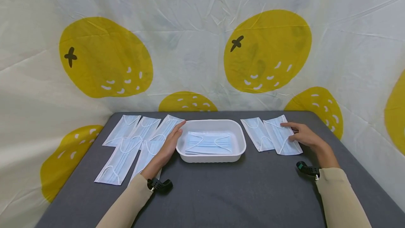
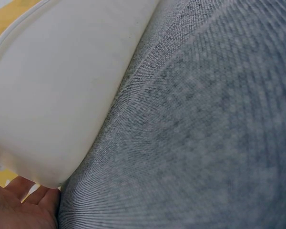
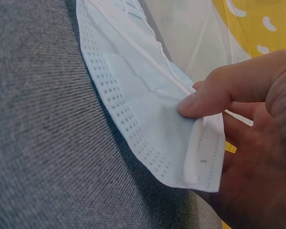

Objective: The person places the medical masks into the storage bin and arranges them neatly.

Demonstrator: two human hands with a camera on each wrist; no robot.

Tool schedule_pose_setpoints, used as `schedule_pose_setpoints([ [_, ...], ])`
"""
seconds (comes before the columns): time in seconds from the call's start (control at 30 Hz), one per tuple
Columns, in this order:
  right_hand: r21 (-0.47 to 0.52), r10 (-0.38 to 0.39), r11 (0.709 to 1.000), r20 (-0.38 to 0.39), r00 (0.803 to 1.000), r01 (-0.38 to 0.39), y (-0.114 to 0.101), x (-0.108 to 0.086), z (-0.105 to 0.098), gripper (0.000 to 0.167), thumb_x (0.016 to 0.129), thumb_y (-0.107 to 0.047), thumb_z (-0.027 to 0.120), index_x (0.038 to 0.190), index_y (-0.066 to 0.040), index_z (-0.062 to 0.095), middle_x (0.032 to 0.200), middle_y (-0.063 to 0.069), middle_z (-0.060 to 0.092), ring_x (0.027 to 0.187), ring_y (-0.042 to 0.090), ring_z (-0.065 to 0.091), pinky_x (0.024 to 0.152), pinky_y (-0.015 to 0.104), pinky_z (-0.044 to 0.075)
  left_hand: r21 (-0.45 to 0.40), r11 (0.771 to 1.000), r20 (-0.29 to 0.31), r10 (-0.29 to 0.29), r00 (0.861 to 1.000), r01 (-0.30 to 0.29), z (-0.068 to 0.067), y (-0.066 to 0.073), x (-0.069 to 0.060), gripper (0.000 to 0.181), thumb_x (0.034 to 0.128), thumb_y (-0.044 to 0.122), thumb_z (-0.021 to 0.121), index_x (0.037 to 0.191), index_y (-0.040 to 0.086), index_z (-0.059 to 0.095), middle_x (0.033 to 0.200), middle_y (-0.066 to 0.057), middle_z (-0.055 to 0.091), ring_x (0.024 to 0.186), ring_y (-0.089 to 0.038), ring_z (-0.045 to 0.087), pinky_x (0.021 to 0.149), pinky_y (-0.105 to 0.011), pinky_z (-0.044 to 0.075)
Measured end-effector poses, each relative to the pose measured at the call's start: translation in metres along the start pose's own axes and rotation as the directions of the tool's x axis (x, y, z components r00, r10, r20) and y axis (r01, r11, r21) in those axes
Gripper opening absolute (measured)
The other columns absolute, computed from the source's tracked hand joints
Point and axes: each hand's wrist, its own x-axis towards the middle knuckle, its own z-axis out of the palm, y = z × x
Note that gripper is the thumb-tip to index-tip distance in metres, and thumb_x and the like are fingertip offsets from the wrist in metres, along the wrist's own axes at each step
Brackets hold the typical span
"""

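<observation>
Light-blue mask (image 1: 276, 133) lay on R part of grey counter (image 1: 227, 192), its R side pinched btwn thumb & fingers of R hand (image 1: 304, 136); 2nd mask (image 1: 257, 134) right beside it, on its L. White tray (image 1: 210, 158) sat mid-counter w/ masks inside (image 1: 209, 145). L hand (image 1: 167, 147), fingers fairly straight, was at tray's L end. More masks (image 1: 118, 163) overlapped farther L. Fruit-print sheet (image 1: 190, 52) hung behind
</observation>
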Motion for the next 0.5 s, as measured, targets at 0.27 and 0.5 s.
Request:
schedule_pose_setpoints([
  [0.27, 0.032, -0.013, 0.999, -0.009, 1.0, 0.013, -0.0011, -0.0021, 0.0, 0.066, 0.086, -0.003, 0.064, 0.149, 0.005, 0.048, 0.158, 0.044, 0.026, 0.138, 0.063, 0.032, 0.109, 0.078, 0.031, -0.009, 1.0, 0.008, 0.002, 1.0, -0.002, -0.0011, -0.0022, 0.0011, 0.05, 0.1139, 0.033, 0.03, 0.163, 0.025, 0.031, 0.173, -0.002, 0.023, 0.162, -0.026, 0.014, 0.131, -0.057, 0.007],
  [0.5, 0.037, -0.015, 0.999, -0.034, 0.999, 0.016, -0.0041, -0.0051, -0.0031, 0.064, 0.088, 0.0, 0.063, 0.15, 0.006, 0.047, 0.159, 0.043, 0.026, 0.138, 0.062, 0.032, 0.109, 0.078, 0.033, -0.018, 1.0, 0.01, -0.001, 1.0, 0.001, -0.0013, -0.0015, 0.0008, 0.05, 0.1138, 0.032, 0.031, 0.163, 0.024, 0.031, 0.173, -0.003, 0.023, 0.162, -0.026, 0.015, 0.131, -0.057, 0.006],
])
